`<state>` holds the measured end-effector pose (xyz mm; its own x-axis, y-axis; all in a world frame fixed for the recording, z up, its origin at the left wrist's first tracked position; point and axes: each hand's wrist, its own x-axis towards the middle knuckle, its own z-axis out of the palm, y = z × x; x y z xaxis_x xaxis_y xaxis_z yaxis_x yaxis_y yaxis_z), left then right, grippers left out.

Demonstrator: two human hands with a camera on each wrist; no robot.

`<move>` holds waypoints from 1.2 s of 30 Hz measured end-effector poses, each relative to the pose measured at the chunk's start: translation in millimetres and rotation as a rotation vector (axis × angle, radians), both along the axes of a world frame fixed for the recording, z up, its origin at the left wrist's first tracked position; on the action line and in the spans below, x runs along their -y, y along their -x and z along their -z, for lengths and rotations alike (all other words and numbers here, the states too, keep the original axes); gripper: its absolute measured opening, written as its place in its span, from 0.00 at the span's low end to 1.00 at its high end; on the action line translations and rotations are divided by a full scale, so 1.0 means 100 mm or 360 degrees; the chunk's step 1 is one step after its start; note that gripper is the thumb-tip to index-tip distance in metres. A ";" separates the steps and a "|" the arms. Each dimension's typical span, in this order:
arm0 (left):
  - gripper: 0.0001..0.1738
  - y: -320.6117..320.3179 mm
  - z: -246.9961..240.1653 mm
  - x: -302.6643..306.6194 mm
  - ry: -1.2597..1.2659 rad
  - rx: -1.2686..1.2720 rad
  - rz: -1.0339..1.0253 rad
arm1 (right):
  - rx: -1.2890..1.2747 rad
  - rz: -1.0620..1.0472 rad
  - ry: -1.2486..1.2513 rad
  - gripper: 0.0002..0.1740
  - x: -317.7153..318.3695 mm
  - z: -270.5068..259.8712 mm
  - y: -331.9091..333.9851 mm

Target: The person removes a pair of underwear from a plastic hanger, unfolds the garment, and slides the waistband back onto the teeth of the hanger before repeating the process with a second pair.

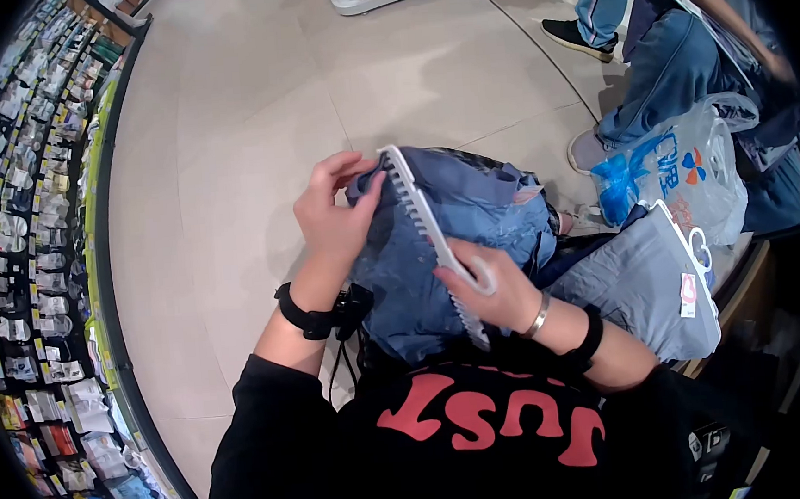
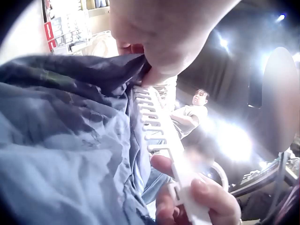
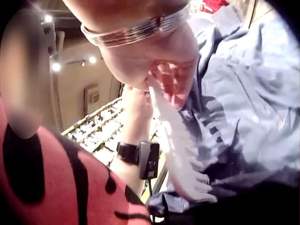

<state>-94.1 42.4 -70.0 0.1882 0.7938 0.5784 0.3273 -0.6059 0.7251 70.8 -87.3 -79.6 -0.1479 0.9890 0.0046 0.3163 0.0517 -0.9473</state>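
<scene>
A white toothed plastic hanger [image 1: 423, 213] lies slantwise over a blue-grey garment [image 1: 472, 212] on the person's lap. My right hand [image 1: 492, 285] grips the hanger near its middle, by the hook; the left wrist view shows those fingers around the white bar [image 2: 190, 187]. My left hand [image 1: 337, 207] pinches the garment's edge at the hanger's far end, thumb and fingers bent toward each other. In the right wrist view the hanger's toothed end [image 3: 185, 159] points down beside the cloth [image 3: 253, 84].
At the right lie a grey garment [image 1: 620, 276] with a tag and white hanger, and a clear plastic bag [image 1: 714, 167]. Another person's jeans-clad legs [image 1: 670, 68] are beyond. A shelf of small packages [image 1: 32, 229] runs along the left.
</scene>
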 end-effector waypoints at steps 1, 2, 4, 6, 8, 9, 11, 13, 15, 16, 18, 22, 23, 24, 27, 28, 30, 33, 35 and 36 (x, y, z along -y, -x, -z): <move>0.17 -0.01 -0.04 0.00 0.0015 0.0127 -0.0005 | -0.0138 -0.0004 0.0131 0.22 -0.04 -0.04 -0.04; 0.16 0.00 -0.08 -0.01 -0.0187 0.0024 0.0028 | -0.0417 0.0054 0.0295 0.15 -0.06 -0.07 -0.09; 0.13 0.03 -0.16 -0.06 -0.0585 -0.0184 0.0105 | -0.0916 0.0011 0.0634 0.16 -0.11 -0.21 -0.29; 0.19 0.00 -0.18 -0.06 -0.0854 -0.0287 0.0197 | -0.1037 0.0012 0.0808 0.17 -0.08 -0.44 -0.44; 0.20 -0.04 -0.19 -0.04 -0.1073 -0.0429 0.0297 | -0.1207 -0.0009 0.0872 0.18 -0.04 -0.49 -0.53; 0.20 -0.06 -0.16 -0.06 -0.1154 -0.0459 0.0341 | -0.1301 -0.0017 0.0892 0.19 -0.02 -0.46 -0.57; 0.19 -0.06 -0.14 -0.08 -0.1208 -0.0489 0.0410 | -0.1412 -0.0015 0.0898 0.21 0.00 -0.43 -0.63; 0.18 -0.04 -0.14 -0.08 -0.1242 -0.0520 0.0463 | -0.1405 -0.0008 0.0940 0.22 0.00 -0.47 -0.70; 0.17 -0.03 -0.16 -0.08 -0.1257 -0.0548 0.0507 | -0.1447 -0.0022 0.0975 0.21 0.00 -0.47 -0.71; 0.16 -0.03 -0.15 -0.09 -0.1267 -0.0549 0.0508 | -0.1460 -0.0027 0.0981 0.21 -0.01 -0.47 -0.71; 0.16 -0.03 -0.15 -0.10 -0.1290 -0.0549 0.0513 | -0.1491 -0.0032 0.0994 0.21 -0.01 -0.46 -0.71; 0.15 -0.06 -0.14 -0.07 -0.1289 -0.0549 0.0484 | -0.1557 -0.0038 0.1003 0.20 0.01 -0.42 -0.67; 0.15 -0.07 -0.14 -0.07 -0.1289 -0.0540 0.0485 | -0.1563 -0.0031 0.1007 0.20 0.01 -0.42 -0.66; 0.15 -0.07 -0.15 -0.07 -0.1290 -0.0530 0.0486 | -0.1568 -0.0024 0.1011 0.19 0.02 -0.43 -0.66; 0.16 -0.06 -0.17 -0.07 -0.1322 -0.0555 0.0527 | -0.1505 0.0047 0.0983 0.19 0.02 -0.46 -0.63; 0.16 -0.06 -0.17 -0.07 -0.1333 -0.0546 0.0549 | -0.1506 0.0060 0.0997 0.19 0.02 -0.46 -0.62; 0.17 -0.06 -0.17 -0.06 -0.1354 -0.0529 0.0594 | -0.1507 0.0085 0.1025 0.19 0.02 -0.46 -0.61; 0.18 -0.06 -0.13 -0.06 -0.1338 -0.0484 0.0590 | -0.1471 0.0104 0.1032 0.19 0.02 -0.47 -0.57; 0.18 -0.05 -0.13 -0.05 -0.1333 -0.0486 0.0606 | -0.1553 0.0092 0.1045 0.20 0.03 -0.46 -0.57; 0.18 -0.04 -0.13 -0.04 -0.1331 -0.0487 0.0614 | -0.1594 0.0086 0.1051 0.20 0.03 -0.45 -0.58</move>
